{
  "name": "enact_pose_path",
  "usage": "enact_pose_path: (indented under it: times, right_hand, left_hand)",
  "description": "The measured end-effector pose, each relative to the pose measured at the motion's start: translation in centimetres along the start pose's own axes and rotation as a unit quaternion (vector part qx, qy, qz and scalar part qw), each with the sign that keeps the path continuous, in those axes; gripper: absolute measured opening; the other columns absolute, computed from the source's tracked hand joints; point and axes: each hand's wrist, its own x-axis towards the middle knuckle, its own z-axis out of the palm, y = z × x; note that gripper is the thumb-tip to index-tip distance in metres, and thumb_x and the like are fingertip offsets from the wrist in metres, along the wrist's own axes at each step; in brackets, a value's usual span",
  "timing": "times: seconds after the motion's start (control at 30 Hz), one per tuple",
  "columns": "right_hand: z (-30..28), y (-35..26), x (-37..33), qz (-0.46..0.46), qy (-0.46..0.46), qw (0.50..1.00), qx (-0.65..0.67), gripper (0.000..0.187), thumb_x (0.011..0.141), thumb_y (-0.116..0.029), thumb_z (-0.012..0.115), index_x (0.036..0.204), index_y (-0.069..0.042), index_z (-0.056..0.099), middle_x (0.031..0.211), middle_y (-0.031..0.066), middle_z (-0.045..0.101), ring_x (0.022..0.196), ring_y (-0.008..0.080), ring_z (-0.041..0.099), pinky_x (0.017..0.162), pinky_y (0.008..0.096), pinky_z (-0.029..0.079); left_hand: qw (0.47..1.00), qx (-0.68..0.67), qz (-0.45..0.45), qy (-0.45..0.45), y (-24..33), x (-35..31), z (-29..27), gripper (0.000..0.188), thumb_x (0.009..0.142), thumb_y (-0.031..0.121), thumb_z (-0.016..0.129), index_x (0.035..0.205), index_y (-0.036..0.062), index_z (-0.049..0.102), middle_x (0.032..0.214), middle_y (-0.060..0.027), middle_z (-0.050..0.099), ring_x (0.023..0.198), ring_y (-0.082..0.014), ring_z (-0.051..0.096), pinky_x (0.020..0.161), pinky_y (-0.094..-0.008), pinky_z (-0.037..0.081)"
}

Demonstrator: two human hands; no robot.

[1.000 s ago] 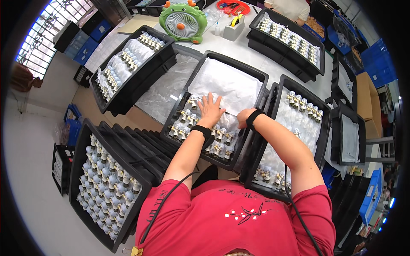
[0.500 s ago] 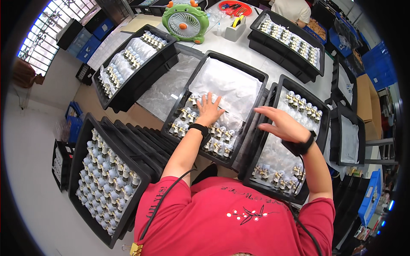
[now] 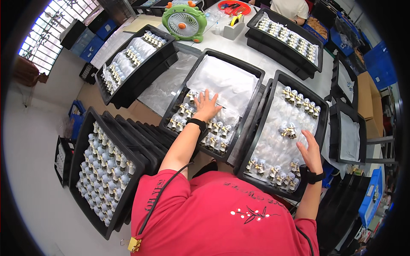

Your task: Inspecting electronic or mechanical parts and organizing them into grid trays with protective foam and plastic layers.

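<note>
Head view, from above:
- Grey table (image 3: 252, 51) carries black trays.
- Middle tray (image 3: 256, 70), white-lined, holds small capped parts (image 3: 215, 128) in its near half; left hand (image 3: 206, 106) lies flat on them, fingers spread.
- Right tray (image 3: 323, 115): right hand (image 3: 311, 150) hovers open, empty, near a part pair (image 3: 289, 130).
</note>
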Motion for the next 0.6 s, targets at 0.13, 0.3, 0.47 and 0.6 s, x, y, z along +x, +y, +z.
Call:
enact_pose_path:
  times: [0.13,0.3,0.47,0.6]
  right_hand:
    - [1.1,-0.6,-0.3,-0.027,-0.012,0.999,0.035,0.044,0.079,-0.013,0.063,0.12,-0.003,0.051,0.128,0.0241,0.046,0.12,0.0366,0.044,0.099,0.0379,0.035]
    - [1.8,-0.6,-0.6,-0.032,-0.01,0.998,0.052,0.043,0.079,-0.013,0.063,0.119,-0.003,0.052,0.128,0.0241,0.047,0.12,0.0368,0.044,0.099,0.0377,0.035]
    - [2.2,-0.5,-0.7,-0.031,-0.019,0.997,0.065,0.042,0.078,-0.013,0.063,0.118,-0.002,0.053,0.127,0.0237,0.048,0.119,0.0366,0.045,0.099,0.0374,0.036]
    - [2.3,-0.8,-0.7,-0.044,-0.028,0.996,0.077,0.042,0.078,-0.012,0.063,0.117,-0.002,0.053,0.125,0.0226,0.049,0.118,0.0357,0.046,0.098,0.0367,0.037]
  left_hand:
    - [1.0,-0.014,-0.007,-0.011,-0.2,-0.3,0.2,0.064,0.084,0.047,0.053,0.139,0.0242,0.031,0.147,-0.0213,0.014,0.134,-0.0437,0.011,0.104,-0.0612,0.008]
    - [0.999,-0.014,-0.007,-0.035,0.8,-1.3,-0.4,0.067,0.082,0.048,0.055,0.139,0.0236,0.03,0.147,-0.0207,0.012,0.134,-0.0434,0.01,0.103,-0.0625,0.009]
    - [0.997,-0.036,-0.046,0.051,1.0,-2.9,-1.0,0.061,0.079,0.039,0.062,0.131,0.0156,0.041,0.136,-0.0201,0.033,0.124,-0.0391,0.032,0.098,-0.0563,0.028]
    - [0.966,-0.059,-0.163,0.192,-3.2,-2.4,-1.4,0.042,0.077,0.029,0.066,0.112,0.0081,0.053,0.111,-0.0155,0.053,0.104,-0.0328,0.051,0.085,-0.048,0.042]
